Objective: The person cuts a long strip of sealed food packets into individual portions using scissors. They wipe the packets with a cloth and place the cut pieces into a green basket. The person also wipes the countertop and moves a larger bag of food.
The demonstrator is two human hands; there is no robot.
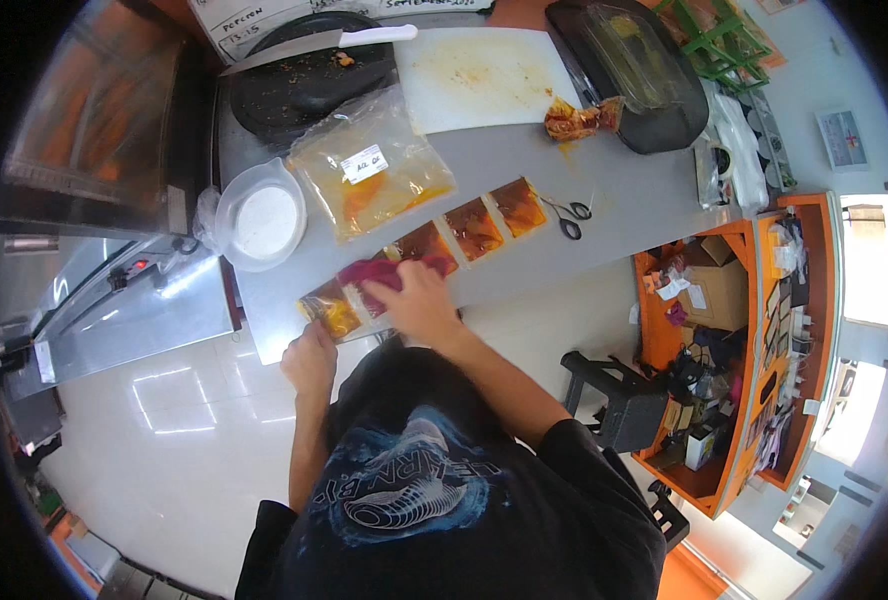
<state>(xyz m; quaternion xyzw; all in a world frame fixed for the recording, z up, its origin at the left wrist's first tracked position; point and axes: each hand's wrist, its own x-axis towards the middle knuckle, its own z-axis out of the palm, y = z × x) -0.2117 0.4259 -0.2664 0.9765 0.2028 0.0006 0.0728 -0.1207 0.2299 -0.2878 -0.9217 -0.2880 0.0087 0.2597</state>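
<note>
A joined strip of clear sealed sachets (476,229) filled with orange-brown sauce lies slantwise along the front of the steel table (609,187). My left hand (311,361) pinches the strip's near left end, at a yellower sachet (333,315). My right hand (419,304) presses a magenta cloth (369,276) onto the sachets just right of that end. The cloth and fingers hide part of the strip. Beyond it lies a large clear plastic bag (324,169), smeared orange inside and bearing a written label. Scissors (573,223) with black handles rest off the strip's far right end.
A translucent plastic bowl (267,217) stands at left. Behind are a black round tray (286,97) with a white-handled knife (380,34) across it, a stained white cutting board (481,75), a crumpled sauce-smeared bag (573,121) and a black tray (680,124). A black stool (624,405) stands right.
</note>
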